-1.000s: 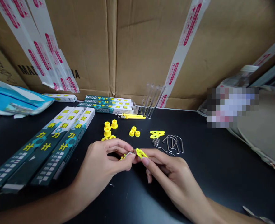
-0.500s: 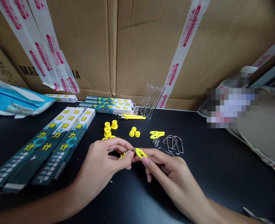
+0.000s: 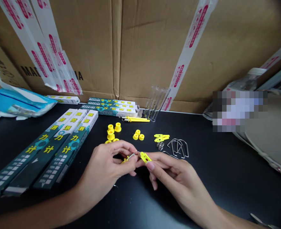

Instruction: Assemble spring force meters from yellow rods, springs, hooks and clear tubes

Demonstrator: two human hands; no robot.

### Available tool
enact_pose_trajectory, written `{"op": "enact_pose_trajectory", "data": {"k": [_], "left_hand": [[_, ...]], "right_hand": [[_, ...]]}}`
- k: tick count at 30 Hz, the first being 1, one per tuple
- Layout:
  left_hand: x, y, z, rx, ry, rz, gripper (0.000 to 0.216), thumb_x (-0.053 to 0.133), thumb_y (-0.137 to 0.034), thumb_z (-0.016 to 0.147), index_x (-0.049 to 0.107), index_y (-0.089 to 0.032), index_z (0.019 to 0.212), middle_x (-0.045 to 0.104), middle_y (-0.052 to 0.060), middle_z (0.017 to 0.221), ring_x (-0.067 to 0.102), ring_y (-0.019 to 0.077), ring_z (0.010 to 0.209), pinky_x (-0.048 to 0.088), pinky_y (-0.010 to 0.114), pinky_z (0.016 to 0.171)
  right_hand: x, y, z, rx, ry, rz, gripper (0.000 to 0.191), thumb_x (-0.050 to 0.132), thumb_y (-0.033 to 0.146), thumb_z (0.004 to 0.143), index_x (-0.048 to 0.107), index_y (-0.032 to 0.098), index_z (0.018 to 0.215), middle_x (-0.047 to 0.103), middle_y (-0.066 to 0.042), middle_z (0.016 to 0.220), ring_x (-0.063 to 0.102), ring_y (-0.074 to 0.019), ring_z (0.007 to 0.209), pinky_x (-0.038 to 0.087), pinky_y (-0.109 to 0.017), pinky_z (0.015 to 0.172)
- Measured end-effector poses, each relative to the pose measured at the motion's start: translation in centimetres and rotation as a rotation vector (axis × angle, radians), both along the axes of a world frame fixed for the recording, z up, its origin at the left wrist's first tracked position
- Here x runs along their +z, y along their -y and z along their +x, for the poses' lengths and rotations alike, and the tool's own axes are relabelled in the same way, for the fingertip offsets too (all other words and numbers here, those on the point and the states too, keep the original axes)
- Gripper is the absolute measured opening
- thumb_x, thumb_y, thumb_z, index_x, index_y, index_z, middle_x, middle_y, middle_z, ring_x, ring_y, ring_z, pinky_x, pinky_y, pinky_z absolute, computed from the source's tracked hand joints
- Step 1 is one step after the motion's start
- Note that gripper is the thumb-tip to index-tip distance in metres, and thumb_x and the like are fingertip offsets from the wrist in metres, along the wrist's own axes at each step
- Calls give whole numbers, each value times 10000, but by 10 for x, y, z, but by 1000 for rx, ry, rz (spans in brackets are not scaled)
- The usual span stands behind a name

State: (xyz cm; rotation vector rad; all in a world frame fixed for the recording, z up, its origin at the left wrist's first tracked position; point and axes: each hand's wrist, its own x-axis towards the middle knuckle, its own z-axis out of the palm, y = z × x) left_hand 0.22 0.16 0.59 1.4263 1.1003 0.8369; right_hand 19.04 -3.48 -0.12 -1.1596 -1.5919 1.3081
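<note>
My left hand (image 3: 107, 162) is closed in a pinch on a thin metal spring (image 3: 131, 156) on a yellow rod (image 3: 125, 160); the fingers hide much of both. My right hand (image 3: 176, 171) grips a small yellow slotted plastic piece (image 3: 145, 157) between thumb and fingers. The piece's narrow end points at the spring's tip, close to my left fingertips; whether they are hooked together I cannot tell. Beyond my hands lie yellow flanged caps (image 3: 110, 135), small yellow rings (image 3: 138, 135), two more slotted pieces (image 3: 161, 138), little coil springs (image 3: 160, 146) and bent wire hooks (image 3: 178, 148).
Printed long boxes (image 3: 66, 146) lie at left, with more boxes (image 3: 114, 106) at the back. Near these are yellow rods with springs (image 3: 137, 119) and upright clear tubes (image 3: 154, 103). A bottle (image 3: 246, 81) and beige bag (image 3: 269, 127) stand right; a cardboard carton (image 3: 142, 47) rises behind.
The yellow slotted piece has turned slightly in my right fingers, so its slot shows more. Both hands keep their grips, and the whole view has shifted a little.
</note>
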Motion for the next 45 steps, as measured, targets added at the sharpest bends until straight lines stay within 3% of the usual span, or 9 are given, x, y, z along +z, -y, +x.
{"op": "enact_pose_trajectory", "data": {"k": [4, 9, 18, 28, 31, 35, 37, 40, 45], "left_hand": [[0, -1, -1, 7, 14, 4, 111, 710, -274, 800, 704, -171, 840, 703, 3, 763, 693, 159, 649, 590, 241, 600], [1, -2, 1, 9, 41, -7, 59, 684, -219, 813, 707, -165, 810, 694, -12, 752, 674, 123, 610, 605, 215, 607], [0, 1, 2, -5, 46, -9, 58, 690, -223, 820, 702, -167, 822, 671, -12, 768, 667, 139, 649, 640, 256, 632], [-4, 0, 1, -7, 57, 4, 60, 700, -231, 828, 694, -172, 836, 679, -7, 789, 683, 145, 675, 625, 244, 639], [-4, -1, 1, -24, 86, -30, 88, 703, -248, 849, 662, -177, 883, 683, -26, 743, 671, 112, 608, 581, 198, 593], [-1, -1, 0, -21, 63, -89, 160, 708, -301, 852, 610, -181, 889, 653, -46, 692, 577, 73, 465, 448, 160, 423], [2, 0, 0, 19, 88, -44, 203, 750, -298, 815, 602, -198, 912, 664, -34, 800, 640, 98, 603, 502, 176, 521], [6, 5, -1, 19, 100, 28, 301, 756, -313, 819, 607, -242, 1071, 672, -36, 857, 689, 157, 854, 543, 246, 798], [15, 13, -4, -43, 10, 40, 304, 498, -443, 988, 645, -264, 1185, 705, -4, 867, 663, 173, 874, 492, 268, 814]], "right_hand": [[0, -3, -1, -18, -50, -66, 301, 548, 403, 991, 705, 197, 1143, 644, 3, 699, 517, -126, 601, 450, -242, 597], [-9, -2, 0, -87, 76, 26, 277, 528, 413, 1002, 622, 227, 1186, 749, -33, 912, 552, -120, 572, 480, -241, 570], [-4, 3, -4, -85, 210, 151, 176, 512, 363, 998, 612, 219, 997, 698, 3, 704, 571, -139, 530, 466, -236, 524], [-7, 3, -3, -68, 112, 79, 159, 523, 367, 1004, 591, 224, 1024, 724, -10, 793, 611, -129, 579, 501, -232, 568], [-9, 0, -1, -72, 18, 5, 184, 511, 395, 1012, 562, 225, 1059, 691, 3, 764, 593, -122, 581, 506, -234, 577], [-10, -5, -1, -64, -49, -36, 209, 527, 420, 1004, 546, 217, 1049, 649, 17, 741, 564, -111, 576, 498, -234, 576], [-11, -6, -1, -67, -57, -28, 216, 538, 425, 998, 552, 215, 1051, 609, 36, 706, 566, -110, 573, 495, -232, 576], [-11, -6, -1, -76, -58, -25, 234, 549, 434, 991, 560, 215, 1072, 587, 45, 688, 568, -113, 568, 500, -235, 574], [-10, -5, -1, -44, -74, -21, 232, 535, 435, 996, 545, 219, 1080, 662, 2, 805, 562, -120, 598, 512, -246, 591]]}}
